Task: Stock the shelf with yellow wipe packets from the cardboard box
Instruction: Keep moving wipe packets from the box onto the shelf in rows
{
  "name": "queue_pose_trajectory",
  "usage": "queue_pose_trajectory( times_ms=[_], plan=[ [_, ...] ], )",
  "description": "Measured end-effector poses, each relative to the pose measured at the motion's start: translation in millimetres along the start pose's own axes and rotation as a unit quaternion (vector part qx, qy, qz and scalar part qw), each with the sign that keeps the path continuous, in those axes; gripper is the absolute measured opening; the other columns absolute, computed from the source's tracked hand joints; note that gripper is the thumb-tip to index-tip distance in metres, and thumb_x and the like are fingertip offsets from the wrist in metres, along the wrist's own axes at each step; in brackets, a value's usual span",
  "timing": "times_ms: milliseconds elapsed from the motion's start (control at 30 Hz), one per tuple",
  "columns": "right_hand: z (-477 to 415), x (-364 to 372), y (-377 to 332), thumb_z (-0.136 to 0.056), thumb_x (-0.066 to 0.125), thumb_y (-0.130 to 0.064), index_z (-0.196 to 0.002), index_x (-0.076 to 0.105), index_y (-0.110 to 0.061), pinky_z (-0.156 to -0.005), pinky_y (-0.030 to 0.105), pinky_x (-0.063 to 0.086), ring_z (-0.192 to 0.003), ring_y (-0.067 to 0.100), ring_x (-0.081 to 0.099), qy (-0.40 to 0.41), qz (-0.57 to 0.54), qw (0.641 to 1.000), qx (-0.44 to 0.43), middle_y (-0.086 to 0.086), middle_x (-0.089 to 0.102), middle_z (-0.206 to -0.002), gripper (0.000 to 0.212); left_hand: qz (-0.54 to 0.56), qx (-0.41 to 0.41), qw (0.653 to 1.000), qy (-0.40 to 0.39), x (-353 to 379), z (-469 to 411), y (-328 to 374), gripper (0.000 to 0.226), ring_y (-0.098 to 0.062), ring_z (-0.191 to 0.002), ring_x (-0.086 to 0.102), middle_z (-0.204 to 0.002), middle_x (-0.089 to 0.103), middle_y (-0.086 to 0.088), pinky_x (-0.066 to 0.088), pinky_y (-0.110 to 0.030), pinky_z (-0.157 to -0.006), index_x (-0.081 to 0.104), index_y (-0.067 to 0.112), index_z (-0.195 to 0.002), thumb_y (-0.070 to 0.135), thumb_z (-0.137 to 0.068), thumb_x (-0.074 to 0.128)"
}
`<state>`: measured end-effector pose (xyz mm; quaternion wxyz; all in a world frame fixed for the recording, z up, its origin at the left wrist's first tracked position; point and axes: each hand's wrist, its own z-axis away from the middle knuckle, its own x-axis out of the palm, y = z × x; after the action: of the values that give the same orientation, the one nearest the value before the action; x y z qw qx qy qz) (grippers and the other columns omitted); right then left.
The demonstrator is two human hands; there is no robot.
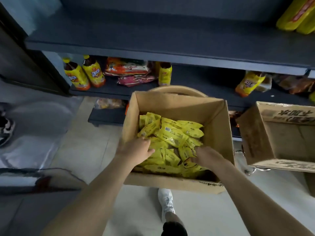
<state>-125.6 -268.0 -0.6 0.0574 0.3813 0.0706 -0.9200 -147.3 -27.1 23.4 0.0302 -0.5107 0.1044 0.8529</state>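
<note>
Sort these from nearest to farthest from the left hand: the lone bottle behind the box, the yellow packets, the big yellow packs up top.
1. yellow packets, in the box, touching the left hand.
2. lone bottle, lower shelf, behind the box.
3. big yellow packs, upper shelf, far right.

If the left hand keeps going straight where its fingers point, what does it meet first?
The left hand would meet the yellow wipe packets piled in the cardboard box first; its fingers look to be right at them, though depth is unclear.
</note>
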Motion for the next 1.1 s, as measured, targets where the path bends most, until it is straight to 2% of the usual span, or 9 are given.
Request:
queue_pose_trajectory(
  times_ms=[167,267,333,433,600,700,833,1000,1100],
  plan=[
    [-48,25,28,-0.095,0.049,-0.042,-0.122,0.052,-0.005,-0.073,0.028,0.043,-0.103,0.025,0.061,-0.072,-0.068,0.994,0.049,0.012,0.063,-0.113,0.045,0.028,-0.002,0.998,-0.062,36,-44,3,0.042,-0.017,-0.100,0.058,-0.119,0.057,-0.002,0.051,-0.029,-0.078,0.053,0.013,-0.119,0.045,-0.097,0.037],
    [-76,39,38,-0.095,0.051,-0.039,-0.124,0.053,-0.006,-0.084,0.030,0.047,-0.107,0.026,0.059,-0.091,-0.182,0.972,0.114,0.012,0.061,-0.121,0.044,0.041,-0.008,0.997,-0.068,48,-61,6,0.042,-0.018,-0.101,0.058,-0.119,0.057,-0.003,0.049,-0.029,-0.077,0.053,0.012,-0.120,0.043,-0.097,0.037],
    [-92,47,41,-0.095,0.051,-0.036,-0.129,0.048,-0.005,-0.087,0.030,0.046,-0.114,0.028,0.055,-0.096,-0.277,0.940,0.176,0.012,0.056,-0.127,0.045,0.049,-0.012,0.996,-0.069,53,-72,7,0.041,-0.018,-0.101,0.058,-0.120,0.057,-0.004,0.049,-0.029,-0.078,0.053,0.012,-0.120,0.042,-0.098,0.037],
    [-112,61,39,-0.093,0.056,-0.032,-0.132,0.044,-0.001,-0.095,0.033,0.043,-0.120,0.031,0.051,-0.120,-0.388,0.870,0.281,0.016,0.050,-0.133,0.052,0.078,-0.016,0.993,-0.084,62,-88,9,0.042,-0.017,-0.110,0.055,-0.129,0.053,-0.004,0.046,-0.027,-0.083,0.051,0.012,-0.126,0.040,-0.098,0.037],
    [-136,78,33,-0.089,0.061,-0.036,-0.137,0.038,-0.001,-0.104,0.037,0.040,-0.127,0.032,0.045,-0.183,-0.428,0.804,0.370,0.017,0.044,-0.140,0.063,0.108,-0.015,0.989,-0.105,80,-109,6,0.044,-0.019,-0.114,0.051,-0.132,0.050,-0.003,0.045,-0.030,-0.087,0.047,0.013,-0.131,0.041,-0.098,0.038],
    [-142,95,32,-0.084,0.068,-0.036,-0.140,0.033,-0.001,-0.104,0.038,0.039,-0.128,0.034,0.043,-0.147,-0.464,0.774,0.404,0.018,0.040,-0.142,0.075,0.120,-0.017,0.986,-0.116,88,-118,5,0.045,-0.020,-0.119,0.049,-0.135,0.047,-0.004,0.046,-0.032,-0.091,0.045,0.013,-0.134,0.041,-0.098,0.038],
    [-149,113,24,-0.084,0.066,-0.042,-0.146,0.023,-0.005,-0.109,0.041,0.033,-0.135,0.035,0.033,-0.115,-0.475,0.770,0.409,0.018,0.030,-0.148,0.084,0.139,-0.015,0.983,-0.120,96,-124,4,0.042,-0.019,-0.113,0.052,-0.130,0.051,-0.004,0.047,-0.031,-0.089,0.048,0.012,-0.130,0.039,-0.098,0.038],
    [-153,115,22,-0.084,0.069,-0.029,-0.127,0.048,0.001,-0.095,0.041,0.044,-0.121,0.036,0.051,-0.025,-0.499,0.739,0.451,0.019,0.052,-0.131,0.056,0.174,-0.028,0.979,-0.103,100,-123,3,0.035,-0.017,-0.086,0.057,-0.111,0.059,-0.004,0.043,-0.026,-0.065,0.056,0.010,-0.115,0.036,-0.098,0.040],
    [-144,112,23,-0.084,0.070,-0.021,-0.116,0.056,0.004,-0.092,0.044,0.049,-0.113,0.038,0.056,0.017,-0.491,0.742,0.455,0.021,0.058,-0.122,0.042,0.198,-0.039,0.973,-0.113,101,-117,1,0.033,-0.018,-0.084,0.059,-0.106,0.060,-0.005,0.048,-0.030,-0.067,0.057,0.010,-0.112,0.035,-0.098,0.041]
  ],
)
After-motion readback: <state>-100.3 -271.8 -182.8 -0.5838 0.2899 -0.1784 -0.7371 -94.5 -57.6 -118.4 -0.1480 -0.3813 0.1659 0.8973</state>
